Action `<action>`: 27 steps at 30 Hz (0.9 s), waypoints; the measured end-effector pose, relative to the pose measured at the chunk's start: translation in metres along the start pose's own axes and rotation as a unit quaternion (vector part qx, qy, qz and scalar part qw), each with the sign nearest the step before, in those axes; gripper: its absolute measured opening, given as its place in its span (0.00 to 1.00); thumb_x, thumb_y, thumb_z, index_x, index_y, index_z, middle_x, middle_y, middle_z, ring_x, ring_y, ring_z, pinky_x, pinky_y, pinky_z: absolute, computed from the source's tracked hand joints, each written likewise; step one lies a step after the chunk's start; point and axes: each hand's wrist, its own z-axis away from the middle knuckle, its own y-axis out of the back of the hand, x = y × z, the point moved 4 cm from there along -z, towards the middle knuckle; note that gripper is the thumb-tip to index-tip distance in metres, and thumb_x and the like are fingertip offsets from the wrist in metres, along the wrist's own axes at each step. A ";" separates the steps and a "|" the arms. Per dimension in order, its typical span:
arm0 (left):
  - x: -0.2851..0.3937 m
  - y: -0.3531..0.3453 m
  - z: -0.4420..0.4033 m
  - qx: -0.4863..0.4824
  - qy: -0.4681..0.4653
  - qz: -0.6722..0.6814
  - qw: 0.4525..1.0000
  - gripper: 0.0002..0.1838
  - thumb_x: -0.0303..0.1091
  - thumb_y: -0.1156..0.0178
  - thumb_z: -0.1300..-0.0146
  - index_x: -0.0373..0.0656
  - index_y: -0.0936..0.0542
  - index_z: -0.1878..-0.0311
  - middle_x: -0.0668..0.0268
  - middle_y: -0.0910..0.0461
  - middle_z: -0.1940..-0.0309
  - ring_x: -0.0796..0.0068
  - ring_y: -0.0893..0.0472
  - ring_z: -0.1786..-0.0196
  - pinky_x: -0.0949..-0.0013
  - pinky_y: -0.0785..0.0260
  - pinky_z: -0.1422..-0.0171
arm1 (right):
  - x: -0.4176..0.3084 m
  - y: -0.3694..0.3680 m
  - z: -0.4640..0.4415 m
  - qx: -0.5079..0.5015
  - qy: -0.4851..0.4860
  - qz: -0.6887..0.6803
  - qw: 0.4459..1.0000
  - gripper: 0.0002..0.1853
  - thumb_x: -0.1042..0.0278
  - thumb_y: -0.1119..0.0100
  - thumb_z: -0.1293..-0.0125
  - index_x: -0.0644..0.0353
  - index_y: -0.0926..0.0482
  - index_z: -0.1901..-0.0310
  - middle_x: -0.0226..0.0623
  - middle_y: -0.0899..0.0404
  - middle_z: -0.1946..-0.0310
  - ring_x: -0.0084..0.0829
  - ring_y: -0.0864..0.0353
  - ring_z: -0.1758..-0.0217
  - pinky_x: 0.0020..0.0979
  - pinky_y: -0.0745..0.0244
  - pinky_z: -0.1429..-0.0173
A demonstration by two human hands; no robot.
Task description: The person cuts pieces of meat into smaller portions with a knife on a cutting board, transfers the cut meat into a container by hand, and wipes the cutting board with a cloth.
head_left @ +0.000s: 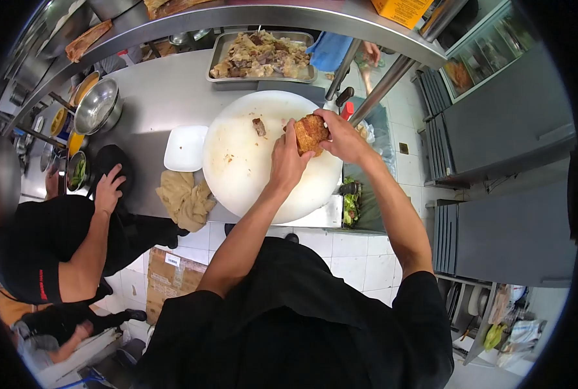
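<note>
A chunk of crispy roast meat (311, 135) with a golden-brown, bubbly crust is between my two hands, over the right part of a round white cutting board (237, 185). My left hand (289, 161) grips its left side, with fingers closed along the edge. On the other side my right hand (344, 138) has its fingers pressed against the top and right edge. The chunk's underside is hidden. A small dark scrap of meat (259, 127) and some crumbs lie on the board to the left of my hands.
Behind the board stands a metal tray (263, 80) of chopped meat. To the left are a white square dish (186, 148) and a crumpled tan cloth (185, 198). A co-worker's hand (109, 188) is farther left. A steel shelf (289, 15) crosses overhead; a bin (383, 146) stands right.
</note>
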 end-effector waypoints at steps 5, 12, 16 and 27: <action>0.008 0.003 0.010 0.016 0.004 -0.041 0.999 0.59 0.25 0.22 0.50 0.35 0.51 0.20 0.42 0.25 0.43 0.41 0.23 0.40 0.50 0.28 0.36 | 0.003 -0.006 0.004 0.012 0.052 -0.036 0.998 0.43 0.82 0.31 0.43 0.56 0.40 0.26 0.49 0.28 0.37 0.46 0.20 0.44 0.38 0.19 0.41; 0.009 -0.004 0.013 -0.026 0.075 -0.014 0.997 0.62 0.17 0.29 0.49 0.47 0.59 0.17 0.41 0.31 0.41 0.36 0.24 0.41 0.48 0.27 0.38 | 0.002 -0.014 0.013 0.015 0.000 -0.051 0.999 0.49 0.84 0.34 0.48 0.60 0.46 0.23 0.55 0.34 0.29 0.52 0.32 0.27 0.42 0.36 0.22; 0.007 -0.008 0.011 0.008 0.059 -0.016 0.998 0.58 0.17 0.32 0.46 0.49 0.57 0.17 0.38 0.30 0.42 0.34 0.22 0.46 0.45 0.26 0.43 | 0.001 -0.024 0.013 0.039 -0.037 -0.072 0.996 0.51 0.86 0.34 0.50 0.61 0.46 0.23 0.57 0.35 0.28 0.53 0.34 0.25 0.42 0.38 0.21; 0.010 0.012 0.011 -0.027 0.028 0.046 0.998 0.53 0.17 0.31 0.45 0.49 0.49 0.19 0.40 0.27 0.40 0.36 0.23 0.40 0.48 0.27 0.37 | -0.018 -0.033 0.030 0.176 -0.041 -0.074 0.981 0.48 0.90 0.35 0.51 0.61 0.41 0.25 0.54 0.31 0.33 0.56 0.32 0.28 0.44 0.34 0.24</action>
